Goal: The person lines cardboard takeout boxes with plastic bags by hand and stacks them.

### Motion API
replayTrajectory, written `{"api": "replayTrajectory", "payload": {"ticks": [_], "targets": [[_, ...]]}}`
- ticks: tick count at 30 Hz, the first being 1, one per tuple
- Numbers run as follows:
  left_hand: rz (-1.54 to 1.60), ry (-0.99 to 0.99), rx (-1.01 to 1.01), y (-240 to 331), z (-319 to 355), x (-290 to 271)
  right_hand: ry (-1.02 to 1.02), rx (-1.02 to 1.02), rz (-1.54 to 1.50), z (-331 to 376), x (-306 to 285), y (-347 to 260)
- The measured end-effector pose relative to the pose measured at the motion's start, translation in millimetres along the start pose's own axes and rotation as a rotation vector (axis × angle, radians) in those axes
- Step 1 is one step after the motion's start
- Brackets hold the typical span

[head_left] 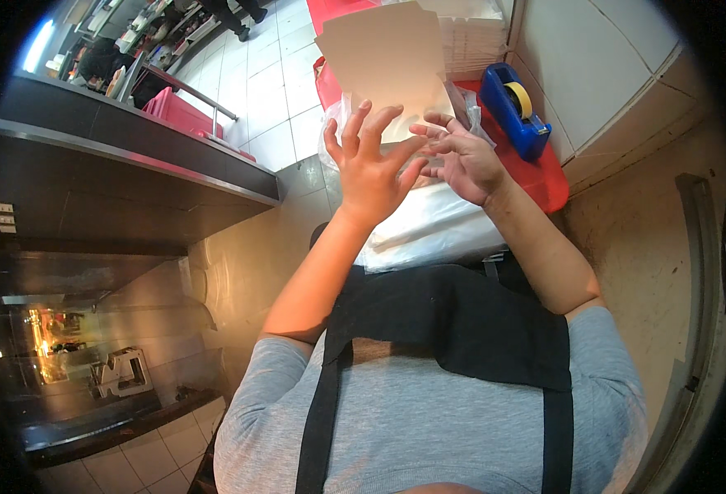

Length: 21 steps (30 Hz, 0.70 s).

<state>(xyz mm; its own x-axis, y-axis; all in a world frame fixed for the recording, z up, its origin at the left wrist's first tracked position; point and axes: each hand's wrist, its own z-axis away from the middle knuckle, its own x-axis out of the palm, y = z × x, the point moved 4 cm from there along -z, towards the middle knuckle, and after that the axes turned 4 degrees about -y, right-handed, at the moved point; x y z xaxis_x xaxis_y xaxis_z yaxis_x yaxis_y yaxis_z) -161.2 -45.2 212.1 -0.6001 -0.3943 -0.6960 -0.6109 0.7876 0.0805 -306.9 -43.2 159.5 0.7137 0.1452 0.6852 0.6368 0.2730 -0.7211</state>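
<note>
My left hand (371, 160) is raised with its fingers spread, and nothing shows in it. Close beside it, my right hand (468, 165) has loosely bent fingers that stand apart; the fingertips of the two hands almost meet. Just beyond them is a cream paper box (383, 58) with its lid flap standing up. My hands cover part of the near side of the box, and I cannot tell whether a fingertip touches it. Below my hands, close to my body, lies a pile of clear plastic bags (433, 230).
On the red tabletop (548, 185) at the right stands a blue tape dispenser (515, 111) with a yellow roll. Stacked white boxes (474, 45) are behind, against the tiled wall (593, 66). A dark counter (132, 148) runs along the left. A person's legs (233, 16) show far off.
</note>
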Motion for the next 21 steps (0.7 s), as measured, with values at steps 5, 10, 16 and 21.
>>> {"api": "replayTrajectory", "payload": {"ticks": [5,10,16,21], "targets": [[0.06,-0.007,-0.071,-6.5,3.0,4.3,0.005,0.027,-0.001,-0.2,-4.4,1.3],[0.274,-0.05,-0.266,-24.4,3.2,11.2,0.055,-0.284,0.65,-2.2,-10.5,-12.0],[0.31,-0.141,-0.304,-52.6,9.2,36.8,0.209,-0.893,1.456,-4.4,14.3,-32.4],[1.021,0.031,-1.061,-128.4,11.6,79.1,0.236,-1.049,1.522,-64.1,-4.2,-46.3]]}}
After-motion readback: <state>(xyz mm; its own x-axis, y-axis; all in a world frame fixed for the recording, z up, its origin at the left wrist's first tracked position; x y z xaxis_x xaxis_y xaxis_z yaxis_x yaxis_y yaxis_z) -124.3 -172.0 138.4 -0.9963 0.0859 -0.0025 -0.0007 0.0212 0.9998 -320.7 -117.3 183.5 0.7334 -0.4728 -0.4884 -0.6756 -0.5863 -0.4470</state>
